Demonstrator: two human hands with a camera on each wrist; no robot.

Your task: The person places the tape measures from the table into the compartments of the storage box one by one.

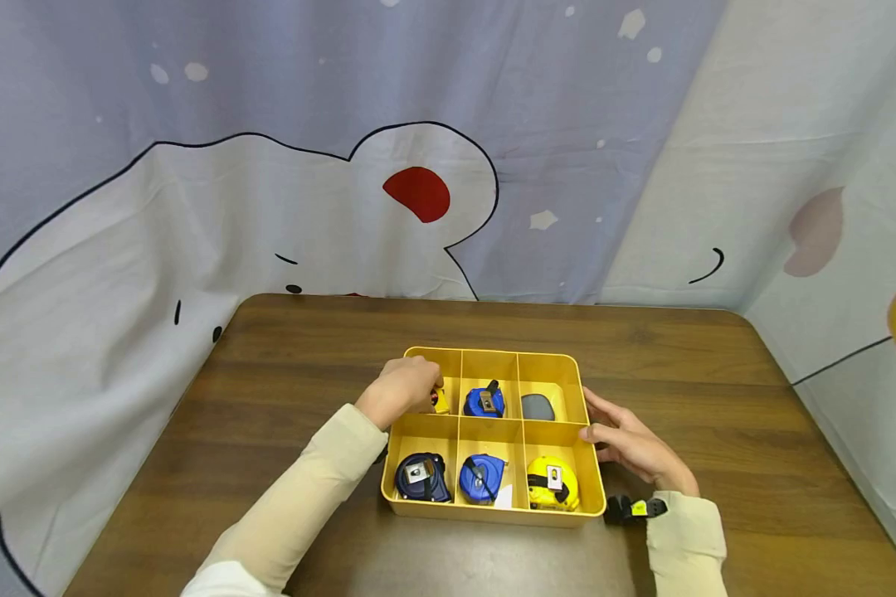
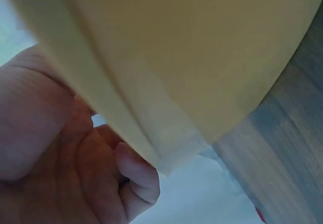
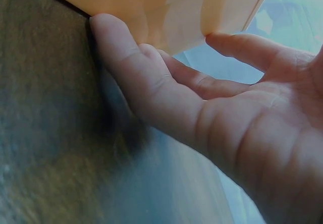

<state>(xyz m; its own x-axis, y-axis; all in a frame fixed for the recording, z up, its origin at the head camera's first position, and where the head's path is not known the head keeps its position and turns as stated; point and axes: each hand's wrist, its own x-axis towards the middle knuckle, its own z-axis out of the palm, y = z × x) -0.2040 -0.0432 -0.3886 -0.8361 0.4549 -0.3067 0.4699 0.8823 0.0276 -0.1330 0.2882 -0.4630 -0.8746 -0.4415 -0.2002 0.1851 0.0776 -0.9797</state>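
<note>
A yellow tray [image 1: 493, 514] with several compartments sits on the table. My left hand [image 1: 405, 390] reaches into its back left compartment, fingers curled down on a yellow tape measure [image 1: 440, 401] that the hand partly hides. In the left wrist view, curled fingers [image 2: 139, 176] show beside the tray's wall [image 2: 202, 57]. On the other side, my right hand [image 1: 630, 439] rests against the tray's right wall with fingers extended and the thumb by the rim. The right wrist view shows those fingertips [image 3: 108, 30] touching the outer wall [image 3: 166, 7].
Blue tape measures lie in the back middle [image 1: 485, 401] and front middle [image 1: 481, 478] compartments. A dark blue tape measure [image 1: 423, 478] is front left, a yellow one [image 1: 552, 483] front right. A grey rounded object [image 1: 538, 407] lies back right. A printed curtain [image 1: 306, 207] hangs behind the table.
</note>
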